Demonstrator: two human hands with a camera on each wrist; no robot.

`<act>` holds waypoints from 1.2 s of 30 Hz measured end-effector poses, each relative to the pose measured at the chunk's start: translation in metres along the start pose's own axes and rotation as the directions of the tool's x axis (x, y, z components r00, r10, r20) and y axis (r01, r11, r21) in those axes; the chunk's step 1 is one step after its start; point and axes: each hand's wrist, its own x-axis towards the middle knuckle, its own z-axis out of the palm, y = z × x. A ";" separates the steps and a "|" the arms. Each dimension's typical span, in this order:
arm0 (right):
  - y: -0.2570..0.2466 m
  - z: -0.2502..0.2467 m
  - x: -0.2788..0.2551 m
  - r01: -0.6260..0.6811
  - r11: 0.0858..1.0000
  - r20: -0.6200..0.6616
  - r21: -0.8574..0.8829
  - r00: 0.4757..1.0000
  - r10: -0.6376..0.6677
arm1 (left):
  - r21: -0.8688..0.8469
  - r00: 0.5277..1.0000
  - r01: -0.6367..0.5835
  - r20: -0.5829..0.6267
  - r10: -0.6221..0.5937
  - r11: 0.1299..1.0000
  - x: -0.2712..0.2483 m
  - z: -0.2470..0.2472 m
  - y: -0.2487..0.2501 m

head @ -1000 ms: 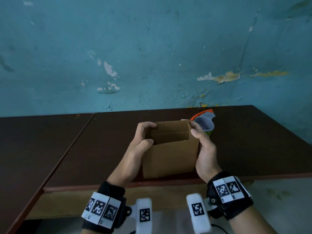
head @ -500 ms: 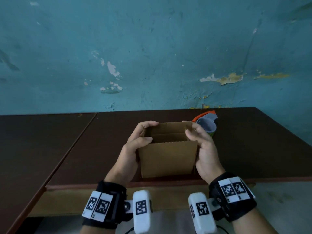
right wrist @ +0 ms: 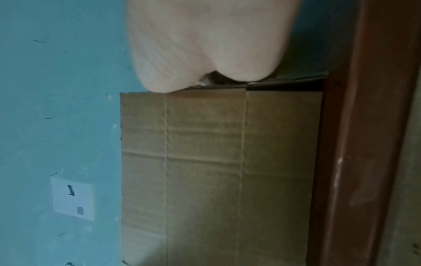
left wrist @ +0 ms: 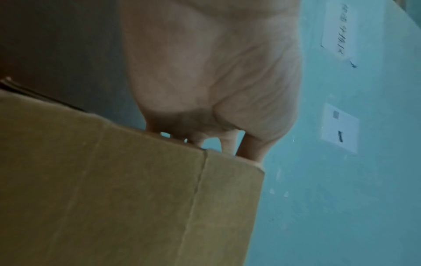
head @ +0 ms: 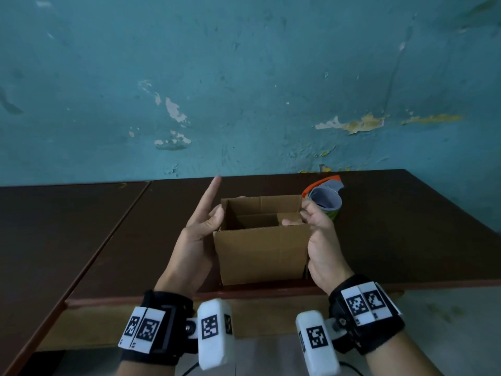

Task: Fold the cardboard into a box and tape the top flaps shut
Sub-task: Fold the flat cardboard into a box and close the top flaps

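A brown cardboard box (head: 263,253) stands upright near the table's front edge, its top open, with inner flaps (head: 260,219) folded down inside. My left hand (head: 199,234) lies along the left wall with the thumb on the top left corner and the index finger pointing straight up; its other fingers are hidden. My right hand (head: 318,237) grips the right wall, thumb hooked over the rim into the box. The left wrist view shows the palm (left wrist: 216,81) above the box (left wrist: 136,198). In the right wrist view the right hand (right wrist: 205,45) presses the box (right wrist: 216,171).
A tape dispenser (head: 324,200) with an orange and grey body lies just behind the box's right corner. The dark brown table (head: 108,240) meets a second tabletop on the left and ends at a teal wall (head: 244,90). Its front edge (right wrist: 364,144) is close to the box.
My left index finger has come off the box rim and now points up. The right thumb has moved over the rim into the box. The box has stayed put.
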 end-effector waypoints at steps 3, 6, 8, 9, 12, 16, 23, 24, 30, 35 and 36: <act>0.000 0.001 0.001 0.000 1.000 -0.013 -0.005 1.000 0.000 | 0.040 1.000 0.017 -0.017 -0.016 0.999 0.002 -0.003 -0.001; 0.000 0.001 0.001 -0.005 1.000 -0.018 -0.001 1.000 0.005 | 0.152 0.997 0.063 -0.063 -0.054 0.986 0.005 -0.004 -0.005; -0.001 0.001 0.000 -0.006 1.000 -0.015 -0.008 1.000 0.006 | 0.162 0.994 0.088 -0.076 -0.076 0.983 0.007 -0.003 -0.007; -0.001 0.001 0.000 -0.006 1.000 -0.013 -0.012 1.000 0.006 | 0.171 0.994 0.095 -0.069 -0.084 0.981 0.007 -0.003 -0.008; -0.001 0.000 -0.002 -0.017 1.000 -0.011 -0.006 1.000 0.017 | 0.199 0.994 0.108 -0.025 -0.105 0.974 0.007 -0.004 -0.009; -0.001 0.000 -0.001 -0.032 0.999 -0.014 0.006 0.999 0.032 | 0.221 0.994 0.107 -0.047 -0.099 0.969 0.008 -0.004 -0.012; -0.001 0.000 -0.001 -0.025 1.000 -0.018 -0.003 1.000 0.025 | 0.234 0.995 0.096 -0.043 -0.088 0.968 0.007 -0.006 -0.013; -0.002 0.000 -0.001 -0.025 1.000 -0.018 -0.006 1.000 0.025 | 0.228 0.995 0.095 -0.050 -0.085 0.969 0.007 -0.005 -0.013; -0.004 0.000 -0.002 -0.014 1.000 -0.017 0.000 1.000 0.014 | 0.112 0.996 0.087 0.009 -0.089 0.990 0.004 -0.006 -0.009; -0.005 0.001 -0.004 -0.023 1.000 -0.009 0.000 1.000 0.023 | 0.266 0.987 -0.101 0.150 0.062 0.959 0.001 -0.011 -0.005; -0.006 0.001 -0.004 -0.029 1.000 -0.010 0.002 1.000 0.029 | 0.322 0.985 -0.108 0.162 0.058 0.941 0.001 -0.011 -0.005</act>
